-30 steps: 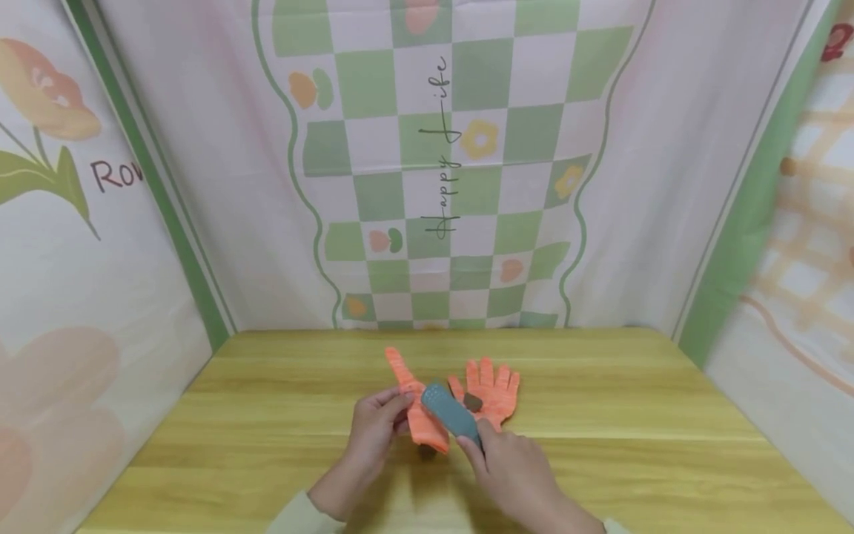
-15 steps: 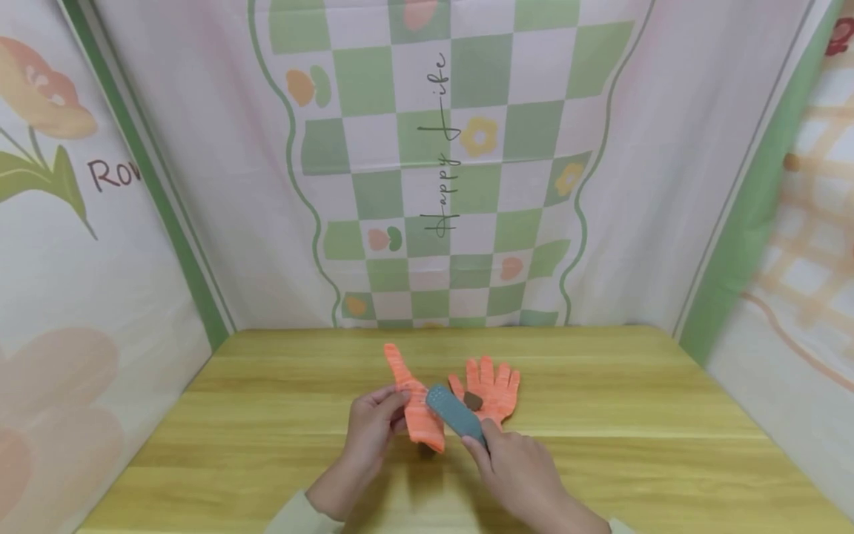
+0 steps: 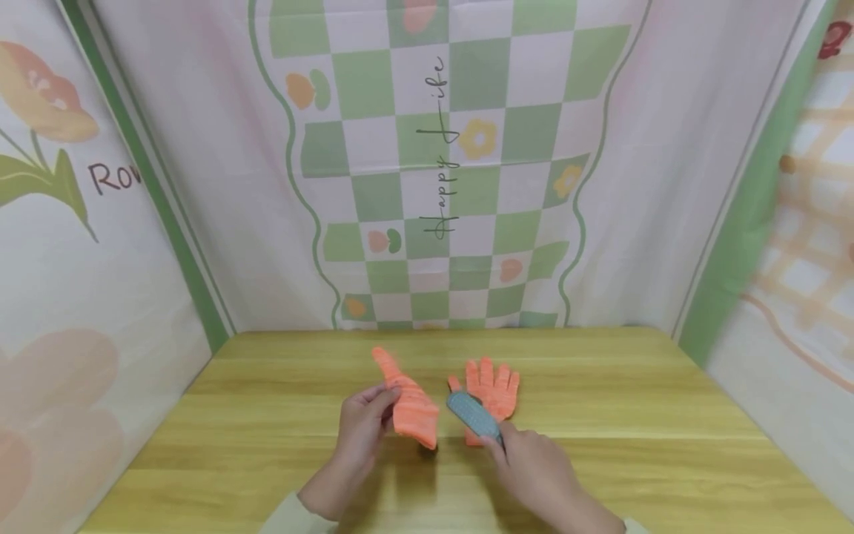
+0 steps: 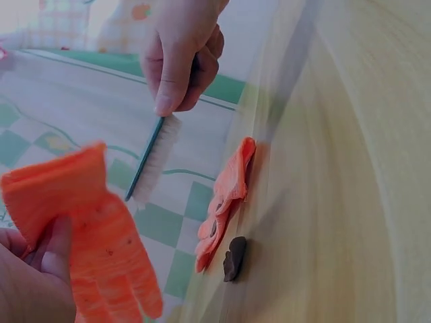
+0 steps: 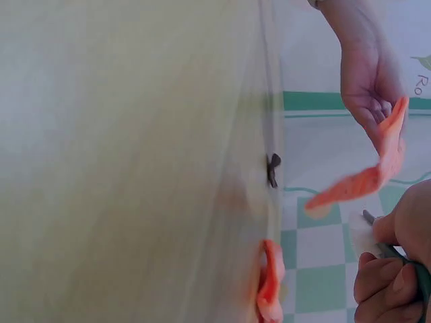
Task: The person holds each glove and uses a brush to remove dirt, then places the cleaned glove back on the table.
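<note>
Held glove: head view — orange, raised above the table, pinched between the thumb and fingers of the left hand.
Brush: closely gripped by the right hand, apart from the held glove.
Backdrop: reads "Happy Life".
Specks: left wrist view — they dot the held glove, so brushing seems unfinished; how much is done cannot be told. A flat glove and dark lump lie on the table.
Lettering: right wrist view — "Ro", cut off; no brand legible.

Dark-spotted orange glove, raised, tilted teal brush beside it, apart
</note>
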Motion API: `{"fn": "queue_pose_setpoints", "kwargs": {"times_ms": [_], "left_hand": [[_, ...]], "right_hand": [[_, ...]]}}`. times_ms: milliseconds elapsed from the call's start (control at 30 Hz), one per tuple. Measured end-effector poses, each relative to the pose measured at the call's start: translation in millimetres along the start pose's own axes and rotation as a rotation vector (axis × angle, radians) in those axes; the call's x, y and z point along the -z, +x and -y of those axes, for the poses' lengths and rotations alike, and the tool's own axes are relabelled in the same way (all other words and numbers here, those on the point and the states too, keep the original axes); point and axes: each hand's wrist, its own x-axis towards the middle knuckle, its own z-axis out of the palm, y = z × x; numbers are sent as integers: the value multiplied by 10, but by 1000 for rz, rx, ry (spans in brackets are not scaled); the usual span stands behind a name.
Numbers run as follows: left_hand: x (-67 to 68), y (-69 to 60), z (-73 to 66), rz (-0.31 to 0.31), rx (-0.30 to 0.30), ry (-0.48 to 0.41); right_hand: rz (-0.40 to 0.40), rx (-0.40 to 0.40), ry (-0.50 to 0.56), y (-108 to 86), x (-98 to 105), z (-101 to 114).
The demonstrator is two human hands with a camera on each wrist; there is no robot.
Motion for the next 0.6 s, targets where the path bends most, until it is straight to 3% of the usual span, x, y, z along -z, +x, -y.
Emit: {"fn": "queue_pose_setpoints", "kwargs": {"times_ms": [200, 600], "left_hand": [[-5, -16, 36, 23, 22, 16], [-73, -49, 80, 79, 62, 44]], "right_hand": [[-6, -24, 72, 14, 117, 70], [-37, 71, 105, 4, 72, 238]]}}
